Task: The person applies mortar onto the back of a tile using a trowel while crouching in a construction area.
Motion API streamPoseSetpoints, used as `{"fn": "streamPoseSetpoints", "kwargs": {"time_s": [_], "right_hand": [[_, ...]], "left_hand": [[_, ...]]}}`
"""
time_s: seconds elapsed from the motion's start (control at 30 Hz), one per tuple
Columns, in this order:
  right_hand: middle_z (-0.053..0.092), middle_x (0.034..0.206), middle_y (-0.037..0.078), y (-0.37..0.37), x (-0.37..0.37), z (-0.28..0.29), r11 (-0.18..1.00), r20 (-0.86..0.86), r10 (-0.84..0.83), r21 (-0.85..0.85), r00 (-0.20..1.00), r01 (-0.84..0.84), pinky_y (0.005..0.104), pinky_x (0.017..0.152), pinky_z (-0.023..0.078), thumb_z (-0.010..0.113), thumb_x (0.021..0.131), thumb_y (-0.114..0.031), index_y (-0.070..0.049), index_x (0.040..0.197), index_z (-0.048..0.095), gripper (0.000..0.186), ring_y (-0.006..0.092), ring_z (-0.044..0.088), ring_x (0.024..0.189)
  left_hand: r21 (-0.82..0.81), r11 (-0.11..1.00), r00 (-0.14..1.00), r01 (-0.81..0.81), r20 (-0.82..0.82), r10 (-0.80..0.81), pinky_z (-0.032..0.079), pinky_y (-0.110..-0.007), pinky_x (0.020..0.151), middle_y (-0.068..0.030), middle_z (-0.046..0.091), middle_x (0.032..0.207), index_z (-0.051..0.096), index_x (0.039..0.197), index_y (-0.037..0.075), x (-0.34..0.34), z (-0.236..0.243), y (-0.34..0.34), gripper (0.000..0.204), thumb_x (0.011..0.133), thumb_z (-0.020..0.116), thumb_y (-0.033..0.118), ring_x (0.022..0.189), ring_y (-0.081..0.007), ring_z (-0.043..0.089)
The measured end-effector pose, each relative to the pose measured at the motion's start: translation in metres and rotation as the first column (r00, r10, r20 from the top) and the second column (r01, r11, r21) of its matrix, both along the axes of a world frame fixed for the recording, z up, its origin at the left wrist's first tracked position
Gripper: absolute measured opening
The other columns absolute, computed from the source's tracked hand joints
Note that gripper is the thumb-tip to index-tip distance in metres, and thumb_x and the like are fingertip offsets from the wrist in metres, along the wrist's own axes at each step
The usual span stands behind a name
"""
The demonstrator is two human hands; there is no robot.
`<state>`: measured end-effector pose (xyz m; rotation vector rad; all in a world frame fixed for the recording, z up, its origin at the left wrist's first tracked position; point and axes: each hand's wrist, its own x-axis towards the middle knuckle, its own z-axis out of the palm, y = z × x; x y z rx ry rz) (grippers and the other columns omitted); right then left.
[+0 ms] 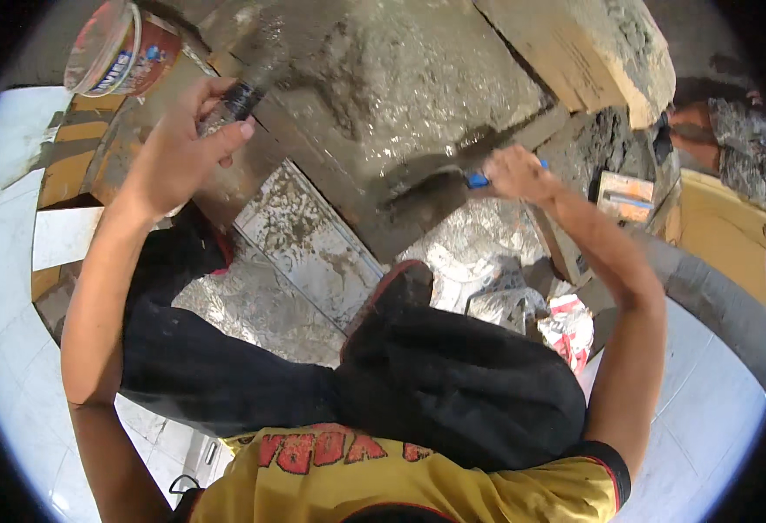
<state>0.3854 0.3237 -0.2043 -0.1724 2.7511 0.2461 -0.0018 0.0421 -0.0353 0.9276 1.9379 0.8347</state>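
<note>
My right hand (518, 174) is closed round the blue handle of a trowel (426, 181). Its dark, wet blade lies against the edge of a grey layer of wet cement (409, 78), which shines with moisture. Over to the left, my left hand (182, 144) grips a black-handled tool (241, 101) between thumb and fingers. That tool's far end points up and right over the cement and is a grey blur, so its kind is unclear. Beneath the hands, a cement-spattered white tile (309, 231) lies between my knees and the wet edge.
A reddish bucket (158, 61) stands at the upper left. Thick wooden boards (557, 57) border the cement at the upper right. Crumpled clear plastic (252, 314) covers the ground by my legs, with a red and white bag (568, 327) to the right. A small block (625, 196) sits near cement lumps.
</note>
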Motion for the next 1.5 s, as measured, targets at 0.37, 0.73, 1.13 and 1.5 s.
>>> {"fn": "streamPoseSetpoints", "kwargs": {"time_s": [0.37,0.73,1.13,1.5], "right_hand": [[0.07,0.086,0.03,-0.07,-0.089,0.0,0.451,0.127,-0.843,-0.364,0.523,0.815,0.0586,0.077,0.054,0.054,0.097,-0.046,0.007,0.112,0.056,0.055,0.0503,0.068,0.084],[0.067,0.099,0.034,0.023,-0.023,-0.025,0.779,0.071,-0.594,-0.197,0.801,0.595,0.0522,0.083,0.055,0.056,0.097,-0.045,0.004,0.102,0.065,0.049,0.0511,0.066,0.095],[0.07,0.094,0.028,0.01,-0.127,-0.006,0.52,0.149,-0.823,-0.189,0.548,0.833,0.0551,0.078,0.055,0.052,0.099,-0.043,0.002,0.109,0.067,0.048,0.0446,0.069,0.093],[0.068,0.095,0.034,-0.059,-0.113,0.054,0.689,0.131,-0.672,-0.252,0.729,0.68,0.0492,0.077,0.058,0.049,0.1,-0.025,0.01,0.102,0.059,0.037,0.0413,0.072,0.089]], "left_hand": [[0.05,0.995,0.994,-0.08,-0.072,0.084,0.044,-0.024,0.057,-0.0048,0.062,0.112,0.046,0.138,0.002,-0.014,0.017,0.006,0.058,0.092,0.07,0.029,0.077,-0.0079,0.057],[0.067,0.998,0.999,-0.004,0.047,0.001,0.044,-0.025,0.057,-0.0045,0.061,0.111,0.042,0.143,0.003,-0.024,0.014,0.01,0.063,0.093,0.07,0.03,0.074,-0.0091,0.055],[0.021,0.997,0.983,-0.069,0.174,0.065,0.044,-0.024,0.057,-0.006,0.058,0.111,0.04,0.142,-0.004,-0.022,0.036,0.032,0.07,0.092,0.073,0.031,0.075,-0.009,0.057],[0.033,0.989,0.982,-0.142,0.126,0.137,0.044,-0.023,0.057,-0.0067,0.059,0.109,0.04,0.142,-0.005,-0.024,0.048,0.027,0.068,0.093,0.071,0.031,0.075,-0.0079,0.057]]}}
